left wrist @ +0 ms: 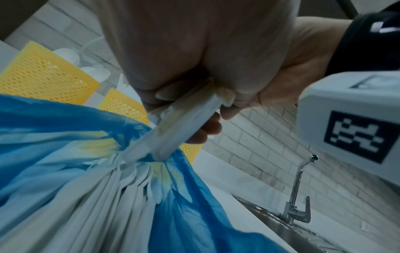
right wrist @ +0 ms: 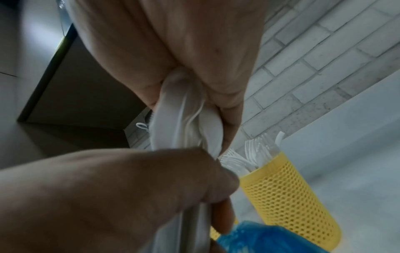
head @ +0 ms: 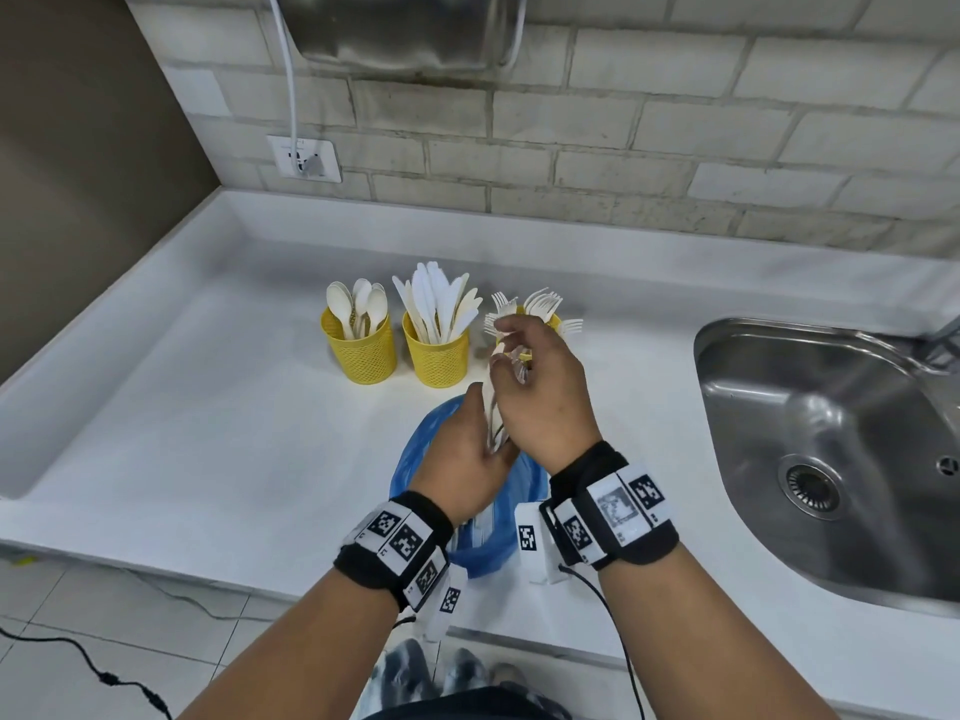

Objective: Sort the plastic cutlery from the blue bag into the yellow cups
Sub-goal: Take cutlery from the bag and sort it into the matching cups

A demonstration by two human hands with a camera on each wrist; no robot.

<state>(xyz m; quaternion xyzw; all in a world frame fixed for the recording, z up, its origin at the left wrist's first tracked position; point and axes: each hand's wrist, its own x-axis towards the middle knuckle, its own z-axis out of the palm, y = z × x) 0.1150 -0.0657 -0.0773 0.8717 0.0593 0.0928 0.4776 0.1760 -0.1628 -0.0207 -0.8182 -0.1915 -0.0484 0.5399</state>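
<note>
Both hands are gripping one bundle of white forks (head: 500, 402) above the blue bag (head: 415, 459): left hand (head: 462, 454) curled round the handle end, right hand (head: 540, 392) curled round the tine end, which is showing above its fingers (head: 501, 324). The bag is lying open on the white counter (head: 182, 407) near its front edge, more cutlery inside. Three yellow cups are standing in a row behind it: spoon cup (head: 359, 350), knife cup (head: 435, 356), and fork cup (right wrist: 288, 196) mostly hidden behind the right hand. Sink (head: 831, 449) is sitting well apart on the right. Bare counter is running left of the cups to the raised edge.
</note>
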